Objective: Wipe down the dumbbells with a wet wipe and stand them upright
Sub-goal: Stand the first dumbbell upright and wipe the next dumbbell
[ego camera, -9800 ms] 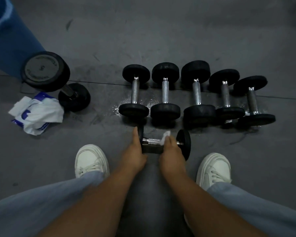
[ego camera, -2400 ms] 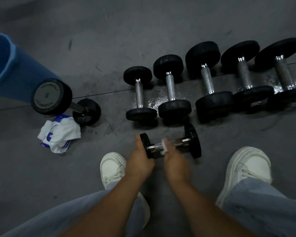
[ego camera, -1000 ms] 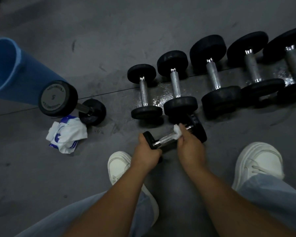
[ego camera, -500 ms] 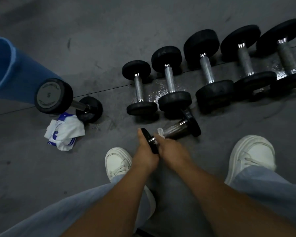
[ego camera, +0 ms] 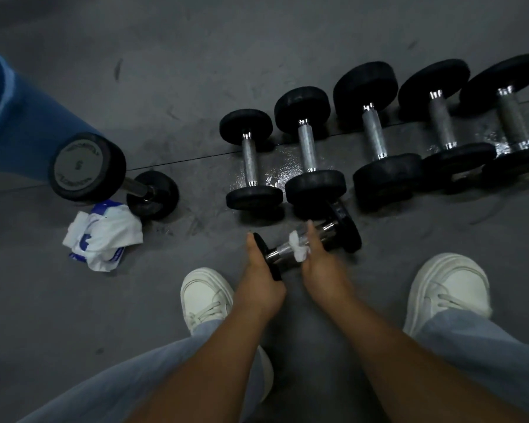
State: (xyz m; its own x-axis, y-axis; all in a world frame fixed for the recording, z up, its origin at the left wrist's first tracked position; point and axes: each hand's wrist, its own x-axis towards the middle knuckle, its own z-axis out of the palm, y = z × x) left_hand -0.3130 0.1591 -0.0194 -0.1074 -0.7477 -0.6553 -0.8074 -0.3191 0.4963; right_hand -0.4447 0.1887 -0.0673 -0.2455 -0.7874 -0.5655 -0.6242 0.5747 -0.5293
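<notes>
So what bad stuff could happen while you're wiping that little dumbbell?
1. The left-hand grip holds the small dumbbell only by its near plate; damp from the wet wipe, it might slip and land near the white shoe.
2. Its far plate lies close to the row dumbbells; a nudge could possibly roll one.
3. The wet patch on the floor looks slippery.

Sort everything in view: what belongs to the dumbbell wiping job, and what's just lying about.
Job: small black chrome-handled dumbbell being held; white wet wipe; five black dumbbells lying in a row; upright black dumbbell; white-and-blue wipe packet.
Lying about: blue cylinder, far left.
</notes>
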